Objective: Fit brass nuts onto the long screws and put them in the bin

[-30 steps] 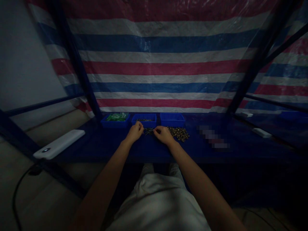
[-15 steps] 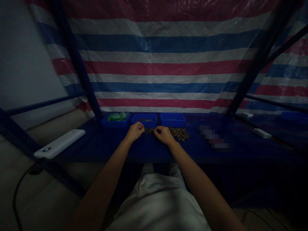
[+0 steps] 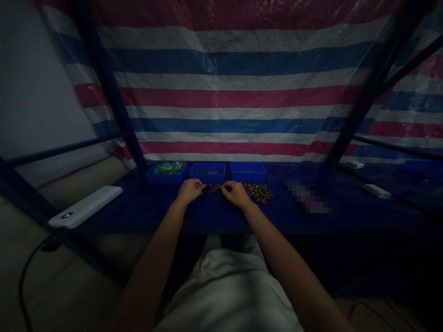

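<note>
My left hand (image 3: 190, 190) is closed in a pinch at the left of a small pile of thin metal pieces (image 3: 214, 188), which look like long screws or pins. A slim piece sticks out from its fingertips toward the pile. On the opposite side, the fingers of my right hand (image 3: 234, 192) are pinched together at the pile's right edge; what they hold is too small to make out. Just right of that hand lies a heap of small brass-coloured parts (image 3: 259, 192), partly hidden by it.
Along the table's back stand a blue bin of green packets (image 3: 168, 168), a blue bin with thin metal pieces (image 3: 207, 173) and a third blue bin (image 3: 248, 172). A white device (image 3: 88, 206) with a cable lies left. A blurred-out item (image 3: 308, 197) lies right.
My left hand has drawn slightly left and down, away from the pile, and a thin piece now shows at its fingertips. My right hand has stayed almost still.
</note>
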The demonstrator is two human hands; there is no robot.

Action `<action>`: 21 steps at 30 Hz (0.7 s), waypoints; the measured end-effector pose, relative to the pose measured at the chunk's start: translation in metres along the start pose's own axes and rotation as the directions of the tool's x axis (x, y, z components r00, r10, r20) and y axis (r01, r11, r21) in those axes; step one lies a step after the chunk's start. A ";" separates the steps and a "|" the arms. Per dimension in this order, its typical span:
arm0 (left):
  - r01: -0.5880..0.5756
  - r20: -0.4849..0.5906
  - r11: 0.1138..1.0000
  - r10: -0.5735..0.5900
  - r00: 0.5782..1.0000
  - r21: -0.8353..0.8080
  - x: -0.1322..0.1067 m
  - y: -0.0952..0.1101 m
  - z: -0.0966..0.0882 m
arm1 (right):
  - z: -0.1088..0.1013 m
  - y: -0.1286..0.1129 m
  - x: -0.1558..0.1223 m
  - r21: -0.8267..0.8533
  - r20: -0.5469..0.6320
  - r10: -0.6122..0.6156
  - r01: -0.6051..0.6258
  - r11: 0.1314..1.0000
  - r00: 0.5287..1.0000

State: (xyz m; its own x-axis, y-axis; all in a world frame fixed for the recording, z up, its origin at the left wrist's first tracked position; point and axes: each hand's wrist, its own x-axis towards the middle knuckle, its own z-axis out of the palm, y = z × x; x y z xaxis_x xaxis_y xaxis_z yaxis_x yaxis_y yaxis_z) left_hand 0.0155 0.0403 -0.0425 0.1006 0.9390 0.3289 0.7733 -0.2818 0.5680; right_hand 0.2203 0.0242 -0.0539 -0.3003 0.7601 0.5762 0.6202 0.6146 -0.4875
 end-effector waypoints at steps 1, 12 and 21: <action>0.012 -0.002 1.000 -0.012 1.000 -0.018 -0.001 0.002 -0.001 | 0.000 0.000 0.000 -0.001 0.000 0.001 -0.001 1.000 1.000; 0.234 0.054 0.454 -0.374 0.926 -0.860 0.005 0.009 -0.014 | 0.000 0.000 -0.001 0.009 0.003 0.010 -0.010 1.000 1.000; -0.044 -0.068 0.146 -0.162 0.984 -0.988 -0.007 0.013 -0.035 | -0.001 -0.001 0.000 -0.010 0.012 0.013 -0.013 1.000 1.000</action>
State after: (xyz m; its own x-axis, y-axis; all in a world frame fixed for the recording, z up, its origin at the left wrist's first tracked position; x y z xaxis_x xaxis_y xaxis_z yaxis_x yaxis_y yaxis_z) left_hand 0.0024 0.0234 -0.0108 -0.0687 0.9566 0.2832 -0.5102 -0.2777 0.8140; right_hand 0.2201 0.0229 -0.0527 -0.3007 0.7706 0.5619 0.6312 0.6025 -0.4885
